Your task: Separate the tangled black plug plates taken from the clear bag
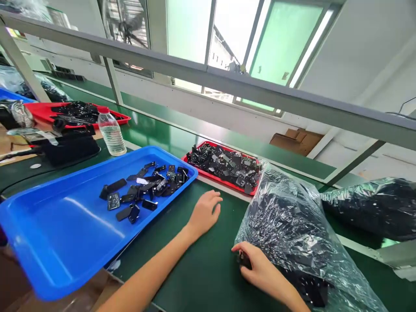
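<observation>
My left hand (205, 212) reaches over the green bench top between the blue tray and the red tray. Its fingers bend loosely, with a gap at the thumb, and nothing shows in them. My right hand (260, 266) is closed around a small black part (244, 260), mostly hidden by the fingers. Right beside that hand lies a clear plastic bag (292, 216) full of black parts. Loose black parts (139, 188) lie in the far right portion of the blue tray (65, 208). Beyond my left hand, the red tray (251, 191) is heaped with small black and metallic pieces.
A water bottle (111, 132) stands behind the blue tray. Another red tray (125, 118) of black pieces sits at far left, near a black cushion-like object (69, 149). A second filled bag (373, 208) lies at right. A metal rail (208, 78) crosses above the bench.
</observation>
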### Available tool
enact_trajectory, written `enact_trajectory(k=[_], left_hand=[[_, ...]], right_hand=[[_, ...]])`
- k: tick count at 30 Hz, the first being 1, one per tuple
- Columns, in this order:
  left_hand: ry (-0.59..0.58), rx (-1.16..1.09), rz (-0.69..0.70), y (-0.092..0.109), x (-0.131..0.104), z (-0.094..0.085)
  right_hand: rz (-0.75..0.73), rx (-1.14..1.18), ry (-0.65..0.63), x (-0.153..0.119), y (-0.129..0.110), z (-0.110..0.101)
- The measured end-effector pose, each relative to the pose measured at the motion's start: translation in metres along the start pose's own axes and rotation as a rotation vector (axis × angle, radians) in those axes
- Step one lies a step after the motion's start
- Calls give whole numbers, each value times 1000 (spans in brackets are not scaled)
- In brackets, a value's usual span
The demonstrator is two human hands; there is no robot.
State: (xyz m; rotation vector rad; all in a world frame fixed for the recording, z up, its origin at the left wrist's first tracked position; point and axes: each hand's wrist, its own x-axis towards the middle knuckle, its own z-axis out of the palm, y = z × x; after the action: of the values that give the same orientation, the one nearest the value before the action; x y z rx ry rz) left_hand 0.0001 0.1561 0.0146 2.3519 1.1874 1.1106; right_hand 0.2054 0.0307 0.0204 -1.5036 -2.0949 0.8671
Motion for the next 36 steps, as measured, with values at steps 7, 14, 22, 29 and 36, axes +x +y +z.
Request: enact_trajectory(k=[7,14,22,29,36], left_hand=[[-207,3,186,9,-16,28],[-185,61,192,1,-8,13],[-405,-34,385,21,-11,27],[-352,-8,714,35,-19,38],[-362,43,704,32,-24,42]], right_hand=[[5,-16,490,140,-45,-96],[42,130,487,147,-40,-127],[298,-48,45,-62,7,-102],[466,-566,393,-135,65,-40],[345,-728,590,-79,88,-6]])
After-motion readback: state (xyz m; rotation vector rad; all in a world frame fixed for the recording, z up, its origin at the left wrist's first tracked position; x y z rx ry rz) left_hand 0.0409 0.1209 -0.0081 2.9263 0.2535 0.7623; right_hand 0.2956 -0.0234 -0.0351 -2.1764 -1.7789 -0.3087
